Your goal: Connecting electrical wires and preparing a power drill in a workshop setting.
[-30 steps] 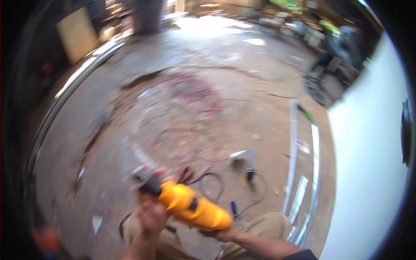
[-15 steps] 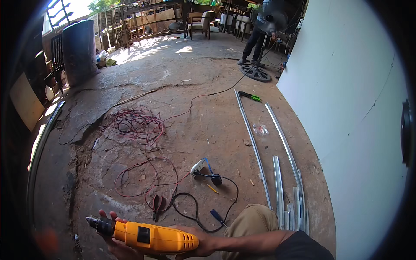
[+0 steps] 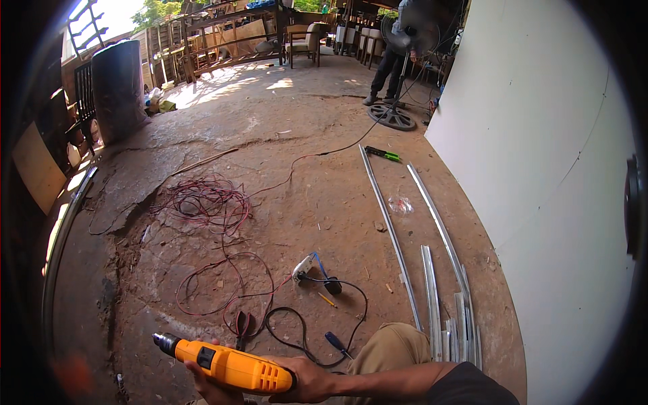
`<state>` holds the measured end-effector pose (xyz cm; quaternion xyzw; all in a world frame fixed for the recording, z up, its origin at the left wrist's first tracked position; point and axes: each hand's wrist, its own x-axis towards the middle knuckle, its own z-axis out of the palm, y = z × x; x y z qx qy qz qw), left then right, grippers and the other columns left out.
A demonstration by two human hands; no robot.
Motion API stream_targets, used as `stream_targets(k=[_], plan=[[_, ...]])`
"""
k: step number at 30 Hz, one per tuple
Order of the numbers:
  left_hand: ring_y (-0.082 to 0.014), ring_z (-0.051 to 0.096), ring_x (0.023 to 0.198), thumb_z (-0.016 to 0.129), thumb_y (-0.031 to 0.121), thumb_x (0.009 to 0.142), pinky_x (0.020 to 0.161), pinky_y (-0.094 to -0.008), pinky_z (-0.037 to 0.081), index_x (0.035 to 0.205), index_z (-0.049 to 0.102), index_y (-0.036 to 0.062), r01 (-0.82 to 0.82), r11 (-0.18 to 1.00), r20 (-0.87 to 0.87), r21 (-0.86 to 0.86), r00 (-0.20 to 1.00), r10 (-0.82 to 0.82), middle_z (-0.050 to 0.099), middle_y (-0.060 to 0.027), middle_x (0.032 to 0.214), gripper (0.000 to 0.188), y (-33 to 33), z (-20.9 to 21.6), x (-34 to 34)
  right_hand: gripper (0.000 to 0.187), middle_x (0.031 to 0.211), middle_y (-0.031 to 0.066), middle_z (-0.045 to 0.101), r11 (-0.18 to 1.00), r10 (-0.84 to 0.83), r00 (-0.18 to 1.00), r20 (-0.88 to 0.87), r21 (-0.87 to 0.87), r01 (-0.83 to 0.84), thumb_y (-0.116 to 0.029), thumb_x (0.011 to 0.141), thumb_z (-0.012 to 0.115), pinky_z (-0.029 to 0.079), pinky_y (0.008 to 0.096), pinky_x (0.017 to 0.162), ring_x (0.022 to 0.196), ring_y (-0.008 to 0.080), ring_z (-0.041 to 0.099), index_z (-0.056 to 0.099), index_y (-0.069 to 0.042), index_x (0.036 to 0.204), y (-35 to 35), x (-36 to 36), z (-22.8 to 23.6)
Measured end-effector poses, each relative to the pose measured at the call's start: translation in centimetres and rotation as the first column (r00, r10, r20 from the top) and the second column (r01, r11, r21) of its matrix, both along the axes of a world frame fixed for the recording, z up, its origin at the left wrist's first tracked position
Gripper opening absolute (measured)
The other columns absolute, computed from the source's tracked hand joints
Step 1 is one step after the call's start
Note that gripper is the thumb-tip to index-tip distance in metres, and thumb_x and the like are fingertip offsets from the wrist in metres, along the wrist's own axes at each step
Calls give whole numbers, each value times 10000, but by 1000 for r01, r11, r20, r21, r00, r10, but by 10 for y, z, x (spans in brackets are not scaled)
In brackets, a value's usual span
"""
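A yellow-orange power drill [image 3: 233, 366] lies across the lower part of the view, its metal chuck [image 3: 165, 343] pointing left with no bit visible in it. My right hand [image 3: 309, 379] is closed round the rear of the drill; its grip is mostly hidden. Under the front of the body, my left hand [image 3: 210, 390] holds the drill, with a finger up against its side. Just beyond on the ground are dark-handled pliers [image 3: 244, 327] and a screwdriver [image 3: 335, 343]. A black cord [image 3: 304, 324] runs to a white socket box [image 3: 304, 268] with a black plug.
Tangled red and black wire [image 3: 206, 202] lies ahead on cracked ground. Metal channels [image 3: 391, 229] stretch along the right, near a green-and-black tool [image 3: 383, 154] and a clear plastic bag [image 3: 400, 204]. A white panel [image 3: 540, 169] stands at right. Someone stands behind a pedestal fan [image 3: 393, 118].
My left hand has moved back from beside the chuck to under the drill's body. The drill has tilted slightly, chuck higher. The view has shifted a little.
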<state>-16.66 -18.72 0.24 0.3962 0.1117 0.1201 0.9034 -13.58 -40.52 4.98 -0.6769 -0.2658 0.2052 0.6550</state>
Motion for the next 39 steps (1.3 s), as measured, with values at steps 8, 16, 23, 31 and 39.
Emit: stream_targets(k=[8, 16, 23, 31, 39], plan=[[-354, 540, 1189, 454, 875, 714, 1037, -519, 421, 1461, 313, 74, 173, 896, 309, -410, 950, -42, 559, -130, 1261, 1104, -19, 44, 20, 416, 848, 130, 665, 968, -13, 949, 315, -234, 91, -231, 655, 841, 520, 346, 662, 753, 277, 670, 639, -19, 950, 1, 10, 8], [-343, 562, 1171, 433, 918, 669, 1037, -506, 429, 1469, 302, 76, 221, 804, 276, -552, 958, -74, 582, -161, 1249, 1169, -12, 46, 5, 398, 800, 117, 630, 985, 7, 840, 542, -150, 89, -278, 600, 825, 486, 396, 696, 745, 324, 619, 616, -44, 846, 19, 7, -2], [-347, 583, 1116, 464, 923, 645, 987, -511, 462, 1482, 279, 92, 255, 778, 350, -574, 935, -48, 593, -170, 1224, 1194, -16, 52, 3, 399, 728, 104, 549, 980, -13, 835, 551, -160, 121, -288, 600, 823, 430, 389, 631, 683, 306, 540, 539, -58, 760, 9, 3, -1], [-366, 604, 1071, 483, 923, 635, 958, -525, 479, 1500, 252, 79, 239, 755, 324, -610, 945, -38, 613, -175, 1183, 1231, -4, 51, 2, 454, 852, 147, 596, 974, 47, 850, 524, -213, 77, -289, 612, 820, 461, 413, 721, 790, 337, 580, 578, -26, 893, 26, 3, 5], [-412, 579, 1100, 545, 845, 697, 926, -565, 478, 1529, 208, 130, 270, 806, 372, -527, 926, -66, 600, -206, 1213, 1148, 3, 54, 3, 844, 1354, 270, 434, 977, -15, 865, 501, -179, 120, -250, 700, 727, 343, 471, 1078, 1265, 434, 428, 363, 66, 1393, 22, 2, 4]])
